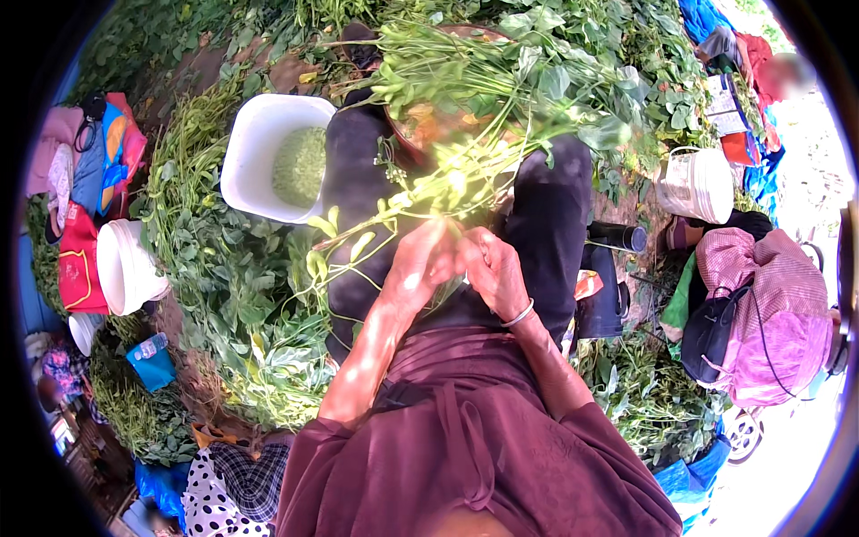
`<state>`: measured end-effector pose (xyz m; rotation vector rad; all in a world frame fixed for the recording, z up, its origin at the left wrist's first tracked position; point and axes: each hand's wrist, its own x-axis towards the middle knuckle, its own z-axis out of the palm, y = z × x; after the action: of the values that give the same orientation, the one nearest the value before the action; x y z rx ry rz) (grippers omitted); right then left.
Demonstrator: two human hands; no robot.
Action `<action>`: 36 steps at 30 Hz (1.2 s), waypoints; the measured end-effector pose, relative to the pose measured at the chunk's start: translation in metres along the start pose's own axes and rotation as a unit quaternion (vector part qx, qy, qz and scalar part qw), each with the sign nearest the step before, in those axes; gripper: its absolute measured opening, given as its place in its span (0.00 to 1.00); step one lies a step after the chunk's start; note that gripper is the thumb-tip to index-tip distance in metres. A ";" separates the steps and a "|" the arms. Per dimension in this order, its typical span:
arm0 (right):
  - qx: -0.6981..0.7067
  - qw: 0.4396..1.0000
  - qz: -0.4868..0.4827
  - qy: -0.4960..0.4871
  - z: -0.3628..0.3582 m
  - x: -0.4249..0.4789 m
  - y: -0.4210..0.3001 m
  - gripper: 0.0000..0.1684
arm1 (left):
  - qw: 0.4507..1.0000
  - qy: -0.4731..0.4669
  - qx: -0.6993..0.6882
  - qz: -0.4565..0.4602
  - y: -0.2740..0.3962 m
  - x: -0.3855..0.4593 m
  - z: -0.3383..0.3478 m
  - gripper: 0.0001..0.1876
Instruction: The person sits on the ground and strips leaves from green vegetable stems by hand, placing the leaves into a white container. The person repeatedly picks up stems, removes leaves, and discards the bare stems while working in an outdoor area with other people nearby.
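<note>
My left hand (423, 258) and my right hand (493, 268) meet at the fingertips over my lap, fingers curled around a small green pod (453, 229) that is mostly hidden. A metal bangle (520, 313) circles my right wrist. Just beyond my hands, pod-bearing green stalks (463, 178) lie across my knees. Farther out, a bundle of leafy bean plants (456, 67) rests over a reddish basin (404, 137) between my legs. Left of my knee stands a white square bucket (245, 158), partly filled with shelled green beans (300, 164).
Piled bean plants (248, 322) cover the ground on the left. White buckets stand at left (127, 268) and right (698, 184). Several people sit around, one in pink checked clothing (772, 315). A dark container (600, 295) is beside my right leg.
</note>
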<state>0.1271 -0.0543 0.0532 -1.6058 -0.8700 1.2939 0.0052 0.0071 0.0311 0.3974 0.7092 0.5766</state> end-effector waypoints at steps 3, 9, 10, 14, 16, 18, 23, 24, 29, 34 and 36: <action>0.025 0.999 0.026 -0.031 -0.003 0.000 0.003 0.14 | 1.000 -0.002 0.002 0.012 -0.005 -0.002 -0.001 0.13; -0.012 0.993 0.001 -0.118 -0.008 -0.003 -0.005 0.13 | 0.994 0.070 0.087 0.019 -0.005 -0.002 0.000 0.10; 0.023 0.989 0.034 -0.141 -0.011 -0.004 -0.006 0.13 | 0.994 0.076 0.080 0.012 -0.004 -0.001 0.000 0.09; 0.118 0.959 0.143 -0.215 -0.021 -0.005 -0.009 0.11 | 0.995 0.082 0.057 0.011 -0.004 -0.001 0.000 0.09; 0.135 0.950 0.164 -0.228 -0.021 -0.006 -0.008 0.11 | 0.995 0.078 0.051 0.017 -0.005 -0.001 0.001 0.09; 0.139 0.950 0.159 -0.229 -0.022 -0.005 -0.007 0.11 | 0.993 0.095 0.067 0.015 -0.006 -0.002 0.003 0.09; 0.142 0.920 0.225 -0.288 -0.031 0.009 -0.004 0.12 | 0.985 0.107 0.132 0.026 -0.001 -0.005 0.003 0.10; 0.155 0.911 0.230 -0.305 -0.033 0.012 -0.002 0.12 | 0.988 0.096 0.124 0.003 0.002 -0.005 0.001 0.10; 0.050 0.951 0.093 -0.291 -0.026 0.015 0.006 0.11 | 0.993 0.025 0.089 -0.069 0.008 -0.007 -0.011 0.10; -0.060 0.943 0.152 -0.289 -0.030 0.017 -0.011 0.11 | 0.982 0.006 0.189 -0.010 0.003 -0.008 -0.015 0.05; -0.026 0.923 0.196 -0.331 -0.045 0.022 -0.019 0.11 | 0.990 -0.034 0.138 -0.005 0.005 -0.008 -0.016 0.05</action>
<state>0.1753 -0.0362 0.0666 -1.4303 -1.0073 2.1908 -0.0126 0.0082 0.0266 0.6672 0.7270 0.4528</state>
